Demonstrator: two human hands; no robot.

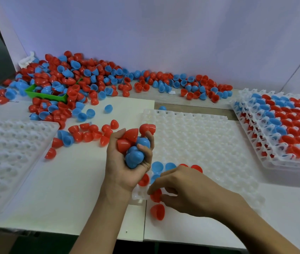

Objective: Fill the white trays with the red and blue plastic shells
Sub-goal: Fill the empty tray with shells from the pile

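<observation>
We work at a white tabletop (72, 180) backed by a plain pale wall (163, 33). Across the upper left of the frame, loose red and blue shells (68, 77) heap over a green bin (35, 92). Our left hand (127, 158) at centre clutches a handful of red and blue shells (133, 149). Just below right, our right hand (182, 187) pinches a single red shell (156, 195) at the near edge of the centre tray (200, 140). A filled tray stack (281, 129) sits at right. No writing is readable.
</observation>
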